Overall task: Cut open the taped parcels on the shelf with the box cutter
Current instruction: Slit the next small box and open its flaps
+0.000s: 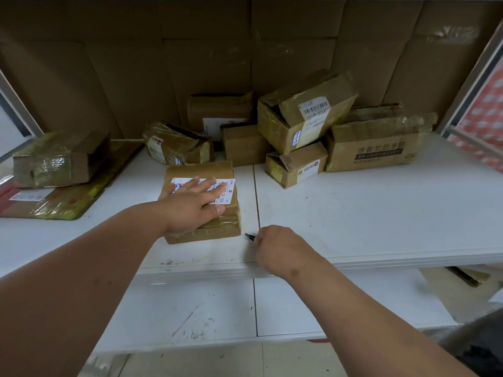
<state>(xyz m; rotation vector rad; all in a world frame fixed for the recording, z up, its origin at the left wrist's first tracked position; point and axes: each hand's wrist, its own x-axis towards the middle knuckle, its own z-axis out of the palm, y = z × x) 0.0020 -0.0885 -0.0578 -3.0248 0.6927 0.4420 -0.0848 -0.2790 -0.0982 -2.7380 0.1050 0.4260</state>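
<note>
A taped brown parcel (234,224) with a white shipping label lies near the front of the white shelf (353,213). My left hand (192,206) rests flat on its top, fingers spread over the label. To the parcel's right, my right hand (275,246) grips the box cutter (250,237); only its dark tip sticks out toward the parcel's lower right corner, a short gap away. The rest of the cutter is hidden in my fist.
Several more taped cardboard parcels are heaped at the back centre and right (304,112), one lies at the left (60,159) on a flat carton (68,202). A lower shelf (217,308) runs beneath. Cardboard lines the back wall.
</note>
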